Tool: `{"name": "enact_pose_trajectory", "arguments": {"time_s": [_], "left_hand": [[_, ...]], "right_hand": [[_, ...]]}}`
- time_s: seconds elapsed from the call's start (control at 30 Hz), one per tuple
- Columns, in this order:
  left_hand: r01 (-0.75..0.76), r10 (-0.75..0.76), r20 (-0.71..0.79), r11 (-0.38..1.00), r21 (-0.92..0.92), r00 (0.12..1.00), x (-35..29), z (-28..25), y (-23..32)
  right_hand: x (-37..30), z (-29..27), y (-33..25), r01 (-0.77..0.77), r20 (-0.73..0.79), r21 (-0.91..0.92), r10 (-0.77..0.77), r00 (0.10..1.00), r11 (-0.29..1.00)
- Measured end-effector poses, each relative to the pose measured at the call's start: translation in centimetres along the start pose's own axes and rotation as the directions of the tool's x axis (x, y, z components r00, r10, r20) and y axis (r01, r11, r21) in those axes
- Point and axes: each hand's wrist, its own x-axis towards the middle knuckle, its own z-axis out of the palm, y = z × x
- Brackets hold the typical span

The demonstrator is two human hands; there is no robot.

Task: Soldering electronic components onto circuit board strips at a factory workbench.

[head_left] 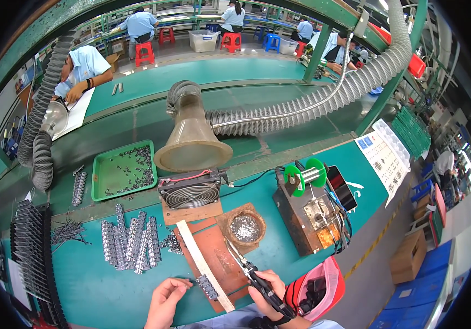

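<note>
My right hand [268,296] is wrapped round the black handle of a soldering iron [253,274]. Its metal tip points up and left, toward the edge of a round dish [236,220] of silvery bits. Thumb and fingers of my left hand [165,302] are pressed together just left of a row of small dark metal parts [208,287]; whether something tiny is pinched there is too small to make out. That row sits on the near end of a pale wooden strip [198,255], which lies slantwise over a reddish-brown board [219,257].
Rows of metal parts [131,241] lie left of the board. Behind are a green tray [97,178] of small parts, a fan [190,192] and an extraction hood [191,137]. A solder-spool unit [307,219] stands right; a red-pink bag [328,285] sits near my right hand. Co-workers sit beyond.
</note>
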Motion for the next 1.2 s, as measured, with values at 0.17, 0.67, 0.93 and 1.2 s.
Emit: {"name": "enact_pose_trajectory", "arguments": {"time_s": [0.17, 0.67, 0.93, 1.2], "left_hand": [[-0.054, 0.059, -0.058, 0.994, 0.097, 0.997, 0.2, 0.5, -0.1], [0.060, -0.064, -0.034, 0.994, -0.091, 0.997, 0.2, -0.5, -1.1], [-0.048, 0.041, -0.126, 0.998, -0.049, 0.991, 0.6, -0.6, -1.4], [0.004, -0.010, -0.080, 0.997, -0.080, 0.997, 0.3, -0.7, -1.2]], "right_hand": [[0.0, 0.0, 0.2, 0.010, 0.005, -0.002, -0.010, 1.000, 1.000], [0.0, 0.0, 0.2, 0.019, -0.003, 0.014, -0.018, 1.000, 1.000], [0.0, 0.0, 0.2, 0.032, -0.008, 0.006, -0.032, 0.999, 0.999], [-0.2, -0.2, 0.3, 0.023, -0.002, 0.009, -0.023, 1.000, 1.000]]}}
